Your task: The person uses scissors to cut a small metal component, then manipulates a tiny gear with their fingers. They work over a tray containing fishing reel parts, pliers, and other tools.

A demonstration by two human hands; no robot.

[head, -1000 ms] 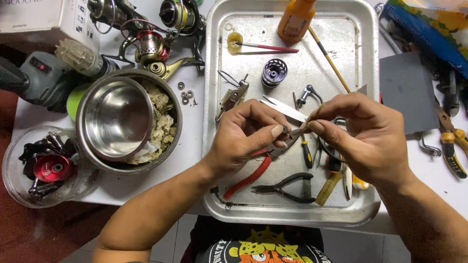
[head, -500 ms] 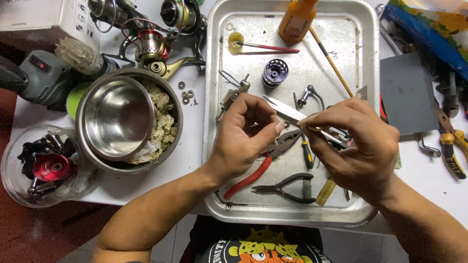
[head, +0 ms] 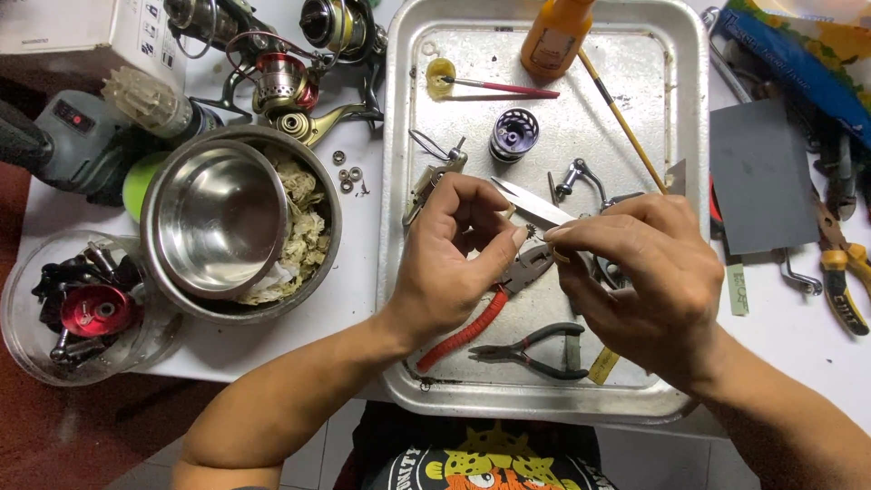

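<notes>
Tiny metal part (head: 533,233) sits pinched between left grip (head: 454,263) and right grip (head: 635,272).

A small repair workshop for fishing reels

A white desk (head: 358,272) is crowded with a metal tray (head: 689,109) holding pliers (head: 531,349), a brush (head: 499,87), an orange bottle (head: 555,36) and small reel parts; fishing reels (head: 286,77), a cordless drill (head: 73,145), steel bowls (head: 218,218) and more pliers (head: 839,272) surround it.
</notes>
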